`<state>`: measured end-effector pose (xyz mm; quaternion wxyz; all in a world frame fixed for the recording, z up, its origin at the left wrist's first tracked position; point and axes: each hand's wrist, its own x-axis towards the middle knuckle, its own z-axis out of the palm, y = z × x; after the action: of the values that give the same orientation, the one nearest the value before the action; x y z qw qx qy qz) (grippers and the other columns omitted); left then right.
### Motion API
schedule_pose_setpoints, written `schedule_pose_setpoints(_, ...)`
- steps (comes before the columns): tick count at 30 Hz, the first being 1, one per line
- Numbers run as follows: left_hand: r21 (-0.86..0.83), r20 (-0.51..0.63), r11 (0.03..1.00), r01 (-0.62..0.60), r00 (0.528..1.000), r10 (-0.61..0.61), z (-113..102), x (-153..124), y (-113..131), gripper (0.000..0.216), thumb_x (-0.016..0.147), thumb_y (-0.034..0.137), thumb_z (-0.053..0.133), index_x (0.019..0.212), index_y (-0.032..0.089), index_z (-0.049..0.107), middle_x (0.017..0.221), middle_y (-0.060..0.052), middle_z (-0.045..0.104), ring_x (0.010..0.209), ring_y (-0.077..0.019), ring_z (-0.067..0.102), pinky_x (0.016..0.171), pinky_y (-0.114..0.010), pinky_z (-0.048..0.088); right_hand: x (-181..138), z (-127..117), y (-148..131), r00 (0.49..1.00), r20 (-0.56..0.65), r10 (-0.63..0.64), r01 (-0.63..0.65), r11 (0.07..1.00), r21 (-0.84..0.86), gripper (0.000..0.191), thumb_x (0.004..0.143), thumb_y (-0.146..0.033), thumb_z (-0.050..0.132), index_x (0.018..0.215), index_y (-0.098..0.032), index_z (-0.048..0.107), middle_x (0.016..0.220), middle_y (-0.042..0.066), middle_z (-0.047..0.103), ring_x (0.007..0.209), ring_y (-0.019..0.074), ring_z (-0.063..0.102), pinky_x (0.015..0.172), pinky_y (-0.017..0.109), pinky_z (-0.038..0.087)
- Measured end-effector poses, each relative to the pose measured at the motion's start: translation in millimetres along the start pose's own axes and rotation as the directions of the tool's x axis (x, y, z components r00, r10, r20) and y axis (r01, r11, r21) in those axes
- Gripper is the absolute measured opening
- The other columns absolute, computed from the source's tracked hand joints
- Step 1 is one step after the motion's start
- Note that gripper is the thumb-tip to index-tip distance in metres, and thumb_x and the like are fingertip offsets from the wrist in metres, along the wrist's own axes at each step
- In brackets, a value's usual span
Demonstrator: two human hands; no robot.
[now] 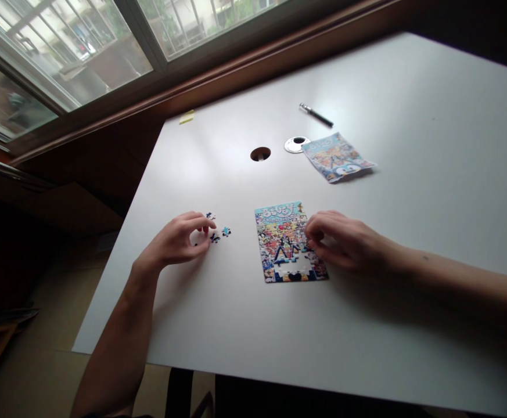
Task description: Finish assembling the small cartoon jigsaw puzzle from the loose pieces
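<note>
A small colourful jigsaw puzzle (284,239) lies flat on the white table (279,325), with a few white gaps near its lower edge. My right hand (344,239) rests on the puzzle's right side, fingers curled on its surface. My left hand (179,238) lies to the left of the puzzle with thumb and fingertips pinched at a loose puzzle piece (214,237). Two more loose pieces (226,231) lie beside those fingers.
A printed puzzle bag or leaflet (335,157) lies further back, next to a round white cable-hole cap (295,144) and an open cable hole (260,154). A black pen (316,115) and a yellow sticky note (186,116) lie near the far edge. Windows run behind the table.
</note>
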<state>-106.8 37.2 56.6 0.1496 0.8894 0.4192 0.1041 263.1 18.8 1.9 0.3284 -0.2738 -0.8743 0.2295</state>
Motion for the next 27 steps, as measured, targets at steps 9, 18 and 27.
schedule_pose_setpoints(9,0.086,-0.120,0.995,-0.044,0.991,0.054,13,7,4,0.015,0.085,0.017,0.063,0.100,0.020,0.066,0.097,-0.005,0.067,0.094,-0.0211,0.061,0.086,-0.035,0.051,1,-1,-3,1.000,-0.013,0.018,-0.018,1.000,-0.010,0.008,0.086,-0.015,0.054,0.087,-0.022,0.049,0.076,0.002,0.056,0.072,0.0173,0.050,0.070,0.030,0.043)
schedule_pose_setpoints(18,0.239,-0.297,0.959,0.153,0.952,-0.078,19,3,-31,0.031,0.094,0.022,0.059,0.123,0.029,0.068,0.119,-0.006,0.063,0.112,-0.0256,0.054,0.099,-0.042,0.048,1,-3,-4,0.999,0.007,0.042,-0.042,0.999,-0.023,0.006,0.088,-0.017,0.052,0.087,-0.021,0.049,0.076,0.003,0.055,0.070,0.0164,0.049,0.068,0.030,0.043)
schedule_pose_setpoints(27,0.175,-0.327,0.970,0.167,0.939,-0.103,22,6,-25,0.012,0.091,0.032,0.068,0.086,0.021,0.070,0.102,-0.005,0.069,0.101,-0.0231,0.060,0.094,-0.039,0.047,1,-2,-4,0.999,0.007,0.046,-0.046,0.999,-0.020,0.006,0.089,-0.016,0.052,0.091,-0.021,0.051,0.078,0.003,0.056,0.069,0.0160,0.049,0.066,0.029,0.044)
